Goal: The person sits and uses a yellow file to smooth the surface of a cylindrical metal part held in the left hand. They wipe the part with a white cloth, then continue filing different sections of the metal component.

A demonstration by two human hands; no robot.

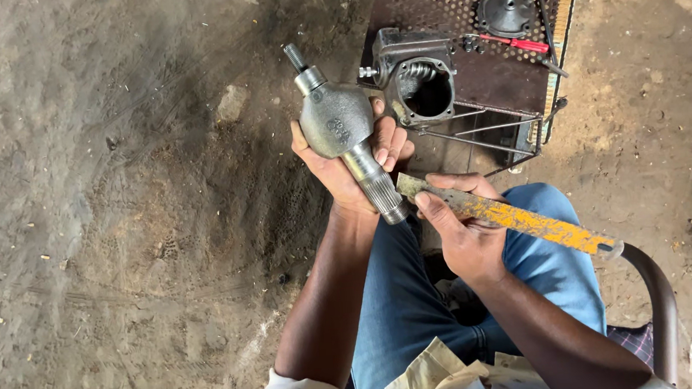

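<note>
Gripping with both hands, over the lap and dusty dirt floor (pixel 103 238). Left hand (pixel 352 165) curling its fingers around a cast-metal shaft housing (pixel 337 123), palm underneath, fingertips showing on the far side. Showing a rounded, bulbous grey body with a rough cast texture and raised marks, a narrow threaded stub poking up and away at the top end, and a brighter steel splined shaft (pixel 378 188) sticking down and toward the body at the lower end. Tilting slightly, top end leaning left.

Right hand (pixel 464 234) closing around a flat metal bar (pixel 521 220), long and straight, coated in chipped yellow paint with bare grey steel at the near tip. Pointing that bare tip toward the splined end, lying just beside it, contact impossible to tell. Running the rest of the bar out to the right over a blue-jeaned knee.

Sitting beyond the hands, a rusty perforated metal stand (pixel 510 83) serving as a desk, holding a dark, boxy gearbox casing (pixel 417 78) with a round opening and a worm thread visible inside, a round dark cover plate (pixel 506 11), and a red-handled screwdriver (pixel 519 42). Leaning thin steel rods (pixel 473 139) under the stand's edge.
</note>
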